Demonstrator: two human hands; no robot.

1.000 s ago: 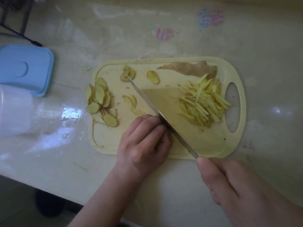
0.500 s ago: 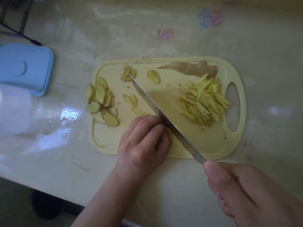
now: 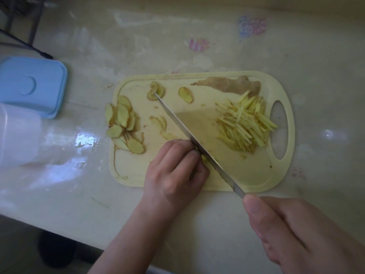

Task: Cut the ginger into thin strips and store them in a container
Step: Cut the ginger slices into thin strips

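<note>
A pale yellow cutting board (image 3: 256, 175) lies on the counter. My left hand (image 3: 175, 171) sits on its near edge with fingers curled down over ginger slices that are mostly hidden. My right hand (image 3: 302, 234) grips the handle of a long knife (image 3: 189, 133), whose blade runs diagonally across the board right against my left knuckles. A heap of thin ginger strips (image 3: 245, 123) lies at the board's right. Loose ginger slices (image 3: 123, 123) spread over its left side. An uncut ginger piece (image 3: 231, 86) rests at the far edge.
A blue lid (image 3: 29, 86) lies at the far left of the counter, with a clear plastic container (image 3: 17, 135) just in front of it. The counter's near edge runs diagonally at lower left, with dark floor below.
The knife blade slid back toward me and then forward a little, staying against my left knuckles. My left hand stayed in place on the slices.
</note>
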